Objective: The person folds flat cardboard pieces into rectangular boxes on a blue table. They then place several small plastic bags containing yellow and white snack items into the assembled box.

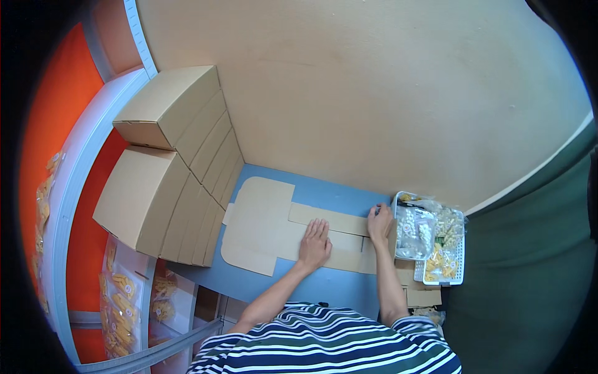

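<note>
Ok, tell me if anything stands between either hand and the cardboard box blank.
Nothing visible does. The left hand lies flat on the cardboard box blank, and the right hand is at its right end. The white plastic basket sits to the right, not between them.

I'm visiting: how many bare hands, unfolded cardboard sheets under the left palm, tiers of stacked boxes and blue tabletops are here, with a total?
Left hand and right hand: 2
Unfolded cardboard sheet: 1
Upper tier and lower tier of boxes: 2
Blue tabletop: 1
Total: 6
</note>
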The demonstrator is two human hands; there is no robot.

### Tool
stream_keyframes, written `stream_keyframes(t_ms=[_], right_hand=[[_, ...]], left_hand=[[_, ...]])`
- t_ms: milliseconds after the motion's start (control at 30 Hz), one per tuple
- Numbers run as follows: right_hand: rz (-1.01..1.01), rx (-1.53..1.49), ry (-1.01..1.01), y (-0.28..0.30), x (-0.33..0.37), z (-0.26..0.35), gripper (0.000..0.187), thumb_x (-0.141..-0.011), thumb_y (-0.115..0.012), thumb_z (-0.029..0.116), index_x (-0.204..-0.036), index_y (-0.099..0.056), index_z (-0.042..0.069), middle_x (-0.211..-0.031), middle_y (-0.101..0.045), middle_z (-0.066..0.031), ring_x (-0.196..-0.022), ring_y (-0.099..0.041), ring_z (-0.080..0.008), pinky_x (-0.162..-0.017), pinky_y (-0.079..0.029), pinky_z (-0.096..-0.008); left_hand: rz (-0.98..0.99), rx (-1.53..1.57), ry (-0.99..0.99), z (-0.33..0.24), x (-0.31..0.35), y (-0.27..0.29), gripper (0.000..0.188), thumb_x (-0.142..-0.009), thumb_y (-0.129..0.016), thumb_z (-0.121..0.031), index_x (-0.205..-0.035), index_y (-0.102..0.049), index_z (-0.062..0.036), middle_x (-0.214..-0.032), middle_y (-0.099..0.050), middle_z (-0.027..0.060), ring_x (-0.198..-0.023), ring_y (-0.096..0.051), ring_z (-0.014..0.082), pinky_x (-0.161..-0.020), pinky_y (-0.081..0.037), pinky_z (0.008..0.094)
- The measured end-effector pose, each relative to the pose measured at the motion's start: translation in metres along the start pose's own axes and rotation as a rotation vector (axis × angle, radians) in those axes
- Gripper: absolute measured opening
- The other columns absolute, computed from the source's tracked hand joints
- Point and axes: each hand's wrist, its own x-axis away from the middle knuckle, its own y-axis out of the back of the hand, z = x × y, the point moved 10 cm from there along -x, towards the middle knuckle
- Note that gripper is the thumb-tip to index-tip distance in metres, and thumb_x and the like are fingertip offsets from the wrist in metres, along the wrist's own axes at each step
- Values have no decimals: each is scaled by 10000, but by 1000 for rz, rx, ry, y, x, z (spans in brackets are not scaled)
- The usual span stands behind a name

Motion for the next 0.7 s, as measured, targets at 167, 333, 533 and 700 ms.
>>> stream_keyframes(t_ms=[167,333,533,700], right_hand=[[131,10,138,13,56,-9,430,-931,-633,84,-1340,-673,-43,-1183,-733,-293,-1097,-694,-473,-995,-545,-533],[33,113,379,42,68,20,467,-916,-694,76,-1375,-663,1,-1107,-766,-266,-1047,-727,-442,-998,-561,-525],[135,-95,82,42,38,4,307,-912,-770,94,-1213,-758,36,-1012,-787,-246,-896,-762,-437,-835,-610,-497],[95,-96,4,36,34,22,242,-943,-727,87,-1165,-759,-5,-917,-781,-244,-889,-764,-447,-835,-604,-506]], left_hand=[[26,-2,-36,-21,-33,28,554,-883,-716,-163,-1386,-623,51,-1445,-616,286,-1437,-512,418,-1265,-322,592],[151,-144,40,36,-77,43,364,-870,-796,-256,-1127,-774,1,-1191,-745,240,-1204,-666,388,-1175,-378,626],[226,-53,152,99,-98,59,405,-890,-833,-409,-932,-831,-6,-815,-775,198,-850,-765,377,-890,-580,513],[253,107,306,94,-105,53,397,-976,-765,-367,-976,-806,28,-736,-762,202,-716,-770,358,-790,-616,448]])
